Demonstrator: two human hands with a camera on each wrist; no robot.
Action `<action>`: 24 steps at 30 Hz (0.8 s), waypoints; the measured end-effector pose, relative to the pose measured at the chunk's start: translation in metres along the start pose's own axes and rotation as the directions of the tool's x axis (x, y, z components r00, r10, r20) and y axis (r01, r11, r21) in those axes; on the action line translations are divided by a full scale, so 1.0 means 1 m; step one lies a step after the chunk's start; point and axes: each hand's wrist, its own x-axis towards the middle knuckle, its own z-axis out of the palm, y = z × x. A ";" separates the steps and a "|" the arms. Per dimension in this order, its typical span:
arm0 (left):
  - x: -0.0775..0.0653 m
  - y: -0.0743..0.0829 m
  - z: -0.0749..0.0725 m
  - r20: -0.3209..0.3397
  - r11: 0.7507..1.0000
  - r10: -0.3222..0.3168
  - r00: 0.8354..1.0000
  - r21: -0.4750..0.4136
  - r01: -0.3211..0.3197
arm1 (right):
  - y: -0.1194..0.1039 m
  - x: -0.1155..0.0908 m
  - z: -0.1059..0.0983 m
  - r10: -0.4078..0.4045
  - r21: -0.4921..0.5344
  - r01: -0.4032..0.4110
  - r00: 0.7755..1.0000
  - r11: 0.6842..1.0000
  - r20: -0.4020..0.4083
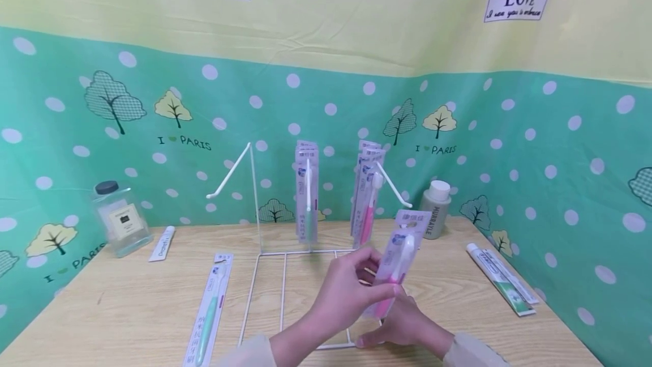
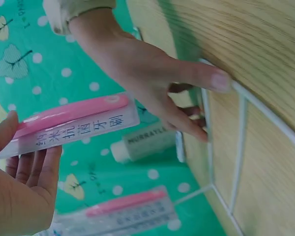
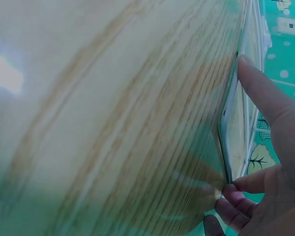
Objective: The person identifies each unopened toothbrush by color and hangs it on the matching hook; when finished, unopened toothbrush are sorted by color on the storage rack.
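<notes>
My left hand [image 1: 342,286] pinches a packaged pink toothbrush [image 1: 406,245] between thumb and fingers, its card tilted to the right above the rack's base. In the left wrist view the pink handle shows through the clear pack. Lower down, partly behind that pack in the head view, my right hand [image 1: 406,323] grips the front right corner of the white wire rack [image 1: 283,293]. Its thumb lies along the front wire and its fingers along the side wire in the right wrist view. Packaged toothbrushes hang on the rack's middle hook [image 1: 308,186] and right hook [image 1: 392,183].
The rack's left hook [image 1: 229,171] is bare. A packaged green toothbrush [image 1: 207,310] lies left of the rack. Behind stand a glass bottle [image 1: 119,217], a small white tube [image 1: 162,244] and a grey bottle [image 1: 435,211]. A toothpaste tube [image 1: 499,279] lies at the right.
</notes>
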 end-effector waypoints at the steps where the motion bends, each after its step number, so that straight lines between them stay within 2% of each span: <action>1: 0.001 0.002 0.002 -0.003 1.000 0.009 1.000 -0.015 -0.009 | 0.000 -0.001 0.000 -0.014 0.019 0.014 1.000 1.000 -0.012; 3: 0.003 0.007 0.006 -0.012 0.999 0.017 1.000 -0.041 -0.017 | -0.002 -0.002 0.000 -0.029 0.057 0.030 0.999 0.998 -0.024; 6: 0.006 0.011 0.010 -0.038 0.999 0.006 0.999 -0.045 -0.008 | -0.003 -0.004 0.000 -0.006 0.135 0.010 1.000 0.991 -0.026; 11: 0.009 0.012 0.013 -0.072 0.998 -0.033 0.997 -0.052 0.029 | -0.003 -0.004 0.001 0.034 0.177 -0.029 0.999 0.984 -0.029; 18: 0.012 0.000 0.014 -0.095 0.997 -0.058 0.994 -0.057 0.053 | 0.002 -0.002 0.003 0.094 0.086 -0.095 0.995 0.992 0.015; 24: 0.014 -0.007 0.014 -0.098 0.996 -0.039 0.994 -0.087 0.031 | 0.003 -0.001 0.003 0.052 0.042 -0.053 0.999 0.998 0.007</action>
